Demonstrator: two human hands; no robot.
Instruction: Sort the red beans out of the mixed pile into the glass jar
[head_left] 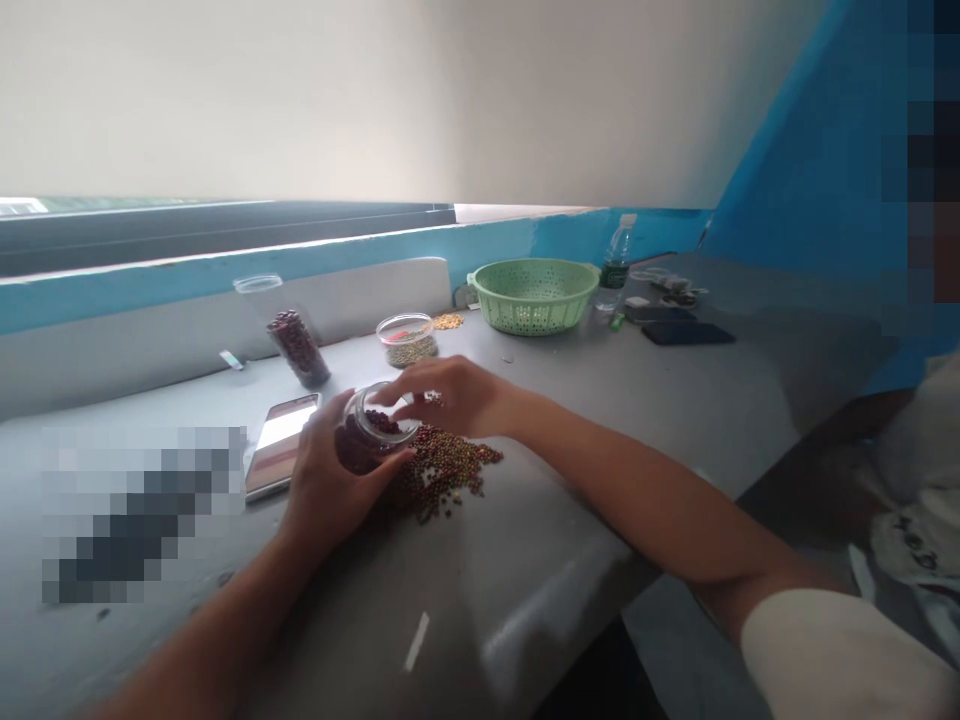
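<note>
My left hand [330,475] is wrapped around a clear jar [361,440] that leans toward the right. Dark red beans [384,422] show inside through its mouth. My right hand [454,395] is at the jar's opening, with bent fingers over the rim and a gap between forefinger and thumb; I see nothing between them. Just right of the jar, a loose pile of mixed red and green beans [450,465] is spread on the grey table [570,480], partly hidden under my right hand.
Behind my hands stand a tall container of dark red beans [298,345], a round tub of green beans [409,345], a yellow heap [448,321], a green basket [536,300] and a water bottle [615,270]. A phone [281,445] lies left; dark flat devices [686,333] lie right.
</note>
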